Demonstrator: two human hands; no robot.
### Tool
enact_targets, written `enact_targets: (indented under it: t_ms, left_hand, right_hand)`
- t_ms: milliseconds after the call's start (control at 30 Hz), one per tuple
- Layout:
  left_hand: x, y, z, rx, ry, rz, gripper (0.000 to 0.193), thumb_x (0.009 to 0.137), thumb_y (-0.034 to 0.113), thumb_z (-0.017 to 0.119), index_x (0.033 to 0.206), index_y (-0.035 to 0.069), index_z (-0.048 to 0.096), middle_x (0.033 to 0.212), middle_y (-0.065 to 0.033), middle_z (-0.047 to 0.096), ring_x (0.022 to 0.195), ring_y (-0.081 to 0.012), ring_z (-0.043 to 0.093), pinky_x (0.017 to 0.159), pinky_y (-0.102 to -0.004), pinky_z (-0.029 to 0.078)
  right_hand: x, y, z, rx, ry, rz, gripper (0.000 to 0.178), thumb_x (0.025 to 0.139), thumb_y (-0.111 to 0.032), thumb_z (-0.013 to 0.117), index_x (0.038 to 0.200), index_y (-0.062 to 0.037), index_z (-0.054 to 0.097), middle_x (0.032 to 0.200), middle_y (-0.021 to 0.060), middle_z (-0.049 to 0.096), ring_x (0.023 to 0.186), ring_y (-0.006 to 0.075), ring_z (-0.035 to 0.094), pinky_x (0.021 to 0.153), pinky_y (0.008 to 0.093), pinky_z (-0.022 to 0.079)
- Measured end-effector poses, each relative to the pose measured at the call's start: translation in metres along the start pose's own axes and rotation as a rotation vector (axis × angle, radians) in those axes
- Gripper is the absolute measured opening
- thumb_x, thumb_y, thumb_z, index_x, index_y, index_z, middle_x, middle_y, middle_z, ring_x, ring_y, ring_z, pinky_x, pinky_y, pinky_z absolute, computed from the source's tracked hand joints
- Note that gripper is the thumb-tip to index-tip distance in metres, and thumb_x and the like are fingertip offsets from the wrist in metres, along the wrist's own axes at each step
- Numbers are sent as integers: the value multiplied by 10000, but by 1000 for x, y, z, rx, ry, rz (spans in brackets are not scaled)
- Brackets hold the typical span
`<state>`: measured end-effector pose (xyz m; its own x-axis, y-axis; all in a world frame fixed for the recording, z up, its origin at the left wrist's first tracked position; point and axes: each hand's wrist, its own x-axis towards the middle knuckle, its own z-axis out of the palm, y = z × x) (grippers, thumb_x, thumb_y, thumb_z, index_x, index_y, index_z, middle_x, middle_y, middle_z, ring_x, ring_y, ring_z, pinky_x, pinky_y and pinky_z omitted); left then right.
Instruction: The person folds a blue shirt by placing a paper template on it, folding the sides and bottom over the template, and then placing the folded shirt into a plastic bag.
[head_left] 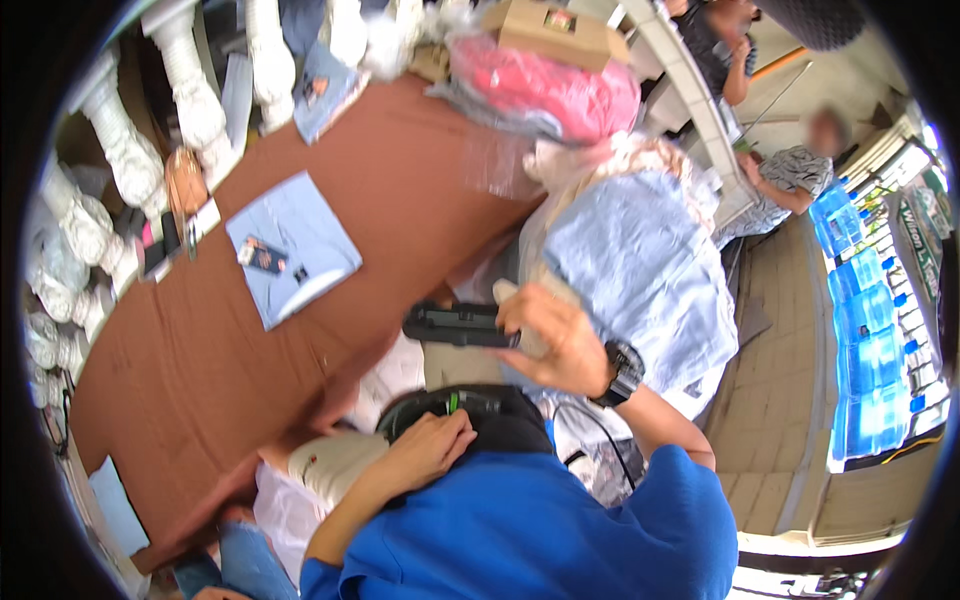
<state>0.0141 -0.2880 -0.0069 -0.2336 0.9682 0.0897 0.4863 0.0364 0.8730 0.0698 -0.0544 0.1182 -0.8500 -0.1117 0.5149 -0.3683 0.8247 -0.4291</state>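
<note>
Our right grip point(560, 335) is closed around one end of a black oblong case point(455, 325), which we hold in the air between the counter and a heap of cloth. A black digital wristwatch point(622, 375) sits on that wrist. Our left grip point(430, 450) lies against a black bag point(405, 410) at our front, beside a bright green strip point(454, 401); its fingertips are partly hidden, so we cannot tell whether it grasps anything.

Ahead and to our left is the counter point(390, 160), covered in brown cloth. On it lies a folded light-blue shirt point(310, 230) bearing a dark hang tag point(265, 257) with a pale printed end, its print too small for us to read. To our right, loose light-blue fabric point(640, 270) is heaped on paler cloth.

At the far end, a cardboard box point(555, 35) with a small dark label rests on pink goods point(560, 90) in clear plastic. White balusters point(190, 90) line the left side. Far right, blue water jugs point(870, 330) stand in a row near a dark green bag point(918, 240) carrying large white lettering.
</note>
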Motion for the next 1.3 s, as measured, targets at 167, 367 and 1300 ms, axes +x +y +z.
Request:
enact_targets:
  t_ms: [167,367,1300]
  left_hand:
    - [24,-9,-15,-253,90,-49,167,873,67,670,978,38,543,935,-153,567,820,-352,557,737,-401,445]
    - [17,-46,-29,1,797,-94,220,877,-10,606,1089,29,564,1049,-134,540,927,-270,577,818,-390,463]
    - [-106,-150,-136,445,1442,-948,264,911,93,637,1148,-11,584,1184,-194,526,1064,-351,535,833,-392,485]
  right_hand:
    - [8,1,10,19,-128,-9,324,709,-60,807,882,-53,532,843,92,556,849,322,586,741,387,479]
    - [4,8,32,3,-274,59,346,763,-219,808,896,-12,564,850,116,556,789,346,579,668,419,468]
    - [540,236,473,885,269,1091,445,992,-179,573,1277,117,402,1193,241,552,765,327,707,561,325,644]
